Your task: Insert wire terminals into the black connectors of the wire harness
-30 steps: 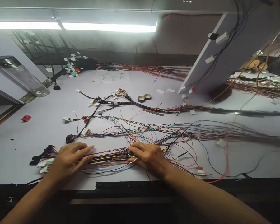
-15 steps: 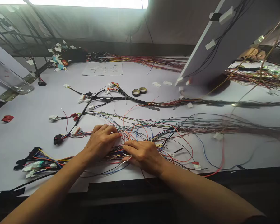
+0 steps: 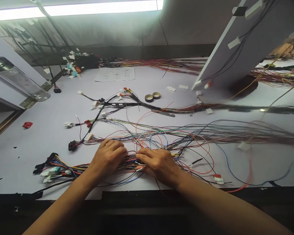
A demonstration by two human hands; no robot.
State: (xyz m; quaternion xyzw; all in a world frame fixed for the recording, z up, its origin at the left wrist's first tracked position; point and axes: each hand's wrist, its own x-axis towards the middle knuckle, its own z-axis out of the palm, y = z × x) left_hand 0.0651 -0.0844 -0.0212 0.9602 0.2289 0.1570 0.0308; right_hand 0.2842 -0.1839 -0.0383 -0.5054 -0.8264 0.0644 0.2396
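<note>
On the white worktop (image 3: 46,140), near its front edge, the right hand (image 3: 159,164) pinches the wire bundle (image 3: 131,159), the left hand (image 3: 109,156) curls over it, grip hidden, and tugging could snag the loose loops (image 3: 150,139) behind.

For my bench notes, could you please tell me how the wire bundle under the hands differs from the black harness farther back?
The wire bundle shows loose multicoloured strands; the black harness has a dark-wrapped trunk. The left hand and right hand are on the wire bundle; neither touches the black harness. Both have connectors toward the left.
</note>
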